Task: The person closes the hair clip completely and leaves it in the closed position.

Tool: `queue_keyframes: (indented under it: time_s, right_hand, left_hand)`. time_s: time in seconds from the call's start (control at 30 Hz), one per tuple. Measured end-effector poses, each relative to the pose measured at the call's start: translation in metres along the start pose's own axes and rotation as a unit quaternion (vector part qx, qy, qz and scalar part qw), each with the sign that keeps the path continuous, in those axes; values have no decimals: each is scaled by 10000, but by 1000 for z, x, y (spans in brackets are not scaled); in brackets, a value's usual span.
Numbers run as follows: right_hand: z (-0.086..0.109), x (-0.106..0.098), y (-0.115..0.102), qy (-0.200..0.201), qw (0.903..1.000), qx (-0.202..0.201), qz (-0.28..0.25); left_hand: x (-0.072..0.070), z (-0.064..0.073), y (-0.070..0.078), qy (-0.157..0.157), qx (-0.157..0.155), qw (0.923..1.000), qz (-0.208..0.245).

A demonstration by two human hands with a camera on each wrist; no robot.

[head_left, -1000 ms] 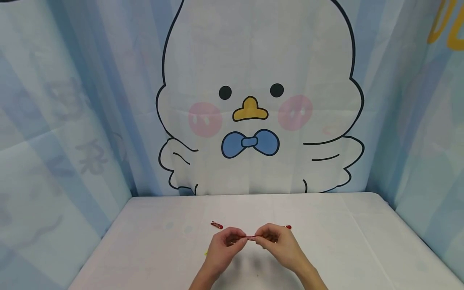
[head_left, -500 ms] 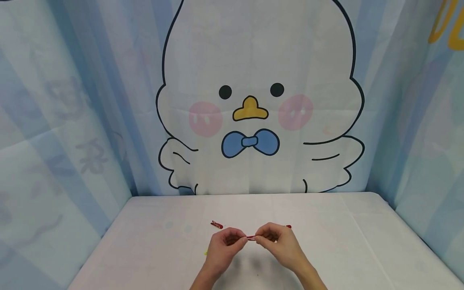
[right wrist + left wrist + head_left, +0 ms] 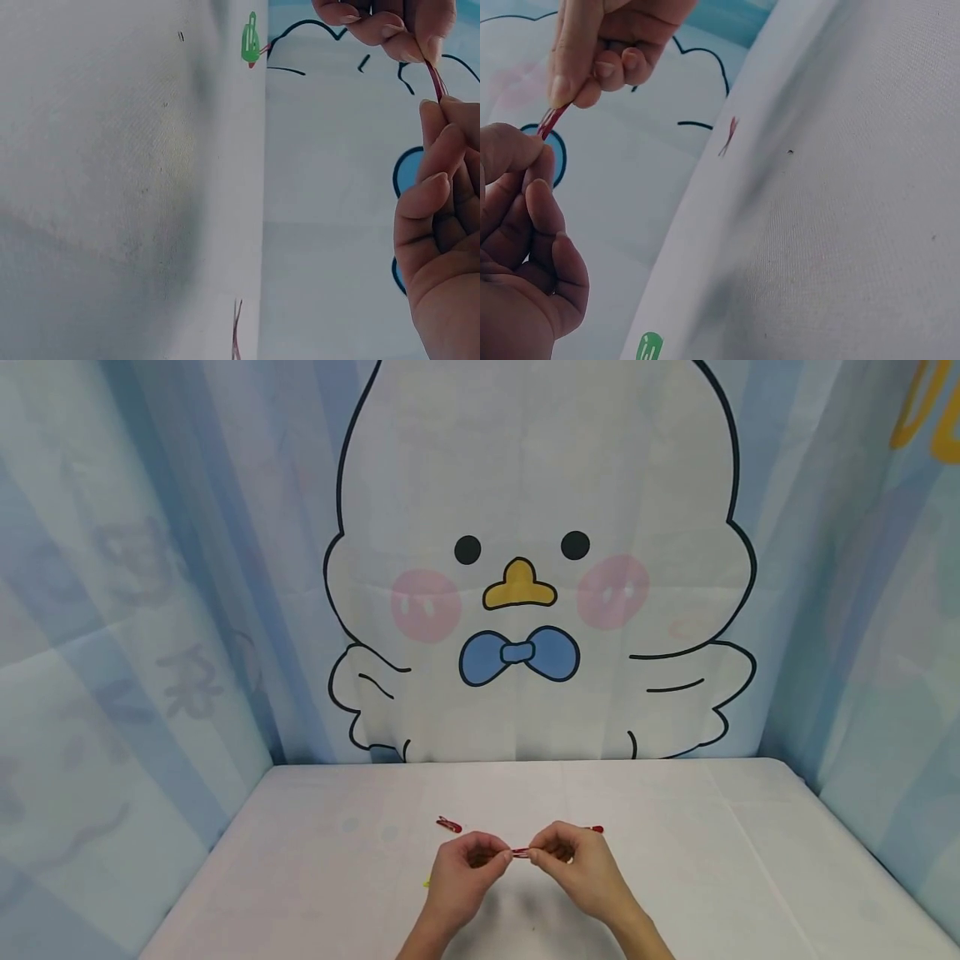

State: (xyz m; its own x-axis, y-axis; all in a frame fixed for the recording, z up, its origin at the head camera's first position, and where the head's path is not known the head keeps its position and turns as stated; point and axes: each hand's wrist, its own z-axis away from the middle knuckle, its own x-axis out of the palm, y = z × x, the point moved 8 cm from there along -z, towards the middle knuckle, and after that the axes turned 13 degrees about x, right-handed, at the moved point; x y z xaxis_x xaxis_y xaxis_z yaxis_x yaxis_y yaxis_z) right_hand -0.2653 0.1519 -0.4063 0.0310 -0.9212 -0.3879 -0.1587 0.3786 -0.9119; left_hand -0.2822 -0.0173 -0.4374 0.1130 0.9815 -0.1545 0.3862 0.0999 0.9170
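Note:
Between my hands, a slim red snap hair clip (image 3: pixel 521 853) is held up over the table. My left hand (image 3: pixel 463 878) pinches one end with thumb and forefinger, and the right hand (image 3: pixel 583 870) pinches the other end the same way. In the left wrist view the held clip (image 3: pixel 551 121) shows two thin red strips lying close together. Fingertips cover both of its ends. The right wrist view shows the same clip (image 3: pixel 436 81) with a narrow gap along its strips.
Another red hair clip (image 3: pixel 449 825) lies behind my left hand. A further red clip (image 3: pixel 596 829) is partly hidden behind the right hand. A green clip (image 3: pixel 250 37) lies by the left hand. The white-covered table (image 3: pixel 720 860) meets a cartoon-printed curtain (image 3: pixel 675 718) at the back.
Both hands keep their pinch on the hair clip and have hardly moved. A slim gap between its strips shows a little more clearly than a second ago.

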Motion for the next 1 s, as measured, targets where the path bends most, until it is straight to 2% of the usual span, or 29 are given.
queue_keyframes:
  time_s: [0.2,0.37,0.6,0.77,1.0]
  right_hand:
    - [0,0,0,79,9999,-98,71]
    - [-1,2,3,52,10000,-6,49]
    - [-2,2,4,120,9999,106,1]
    - [-1,0,1,264,9995,-63,154]
    - [0,1,-1,182,9982,-476,325]
  left_hand:
    - [1,2,-1,184,-154,9997,-104]
    - [1,4,-2,349,-262,9989,-186]
    - [1,3,-6,392,-327,9986,-114]
    - [2,4,-7,355,-426,9985,-10]
    - [3,3,-8,409,-478,9980,77]
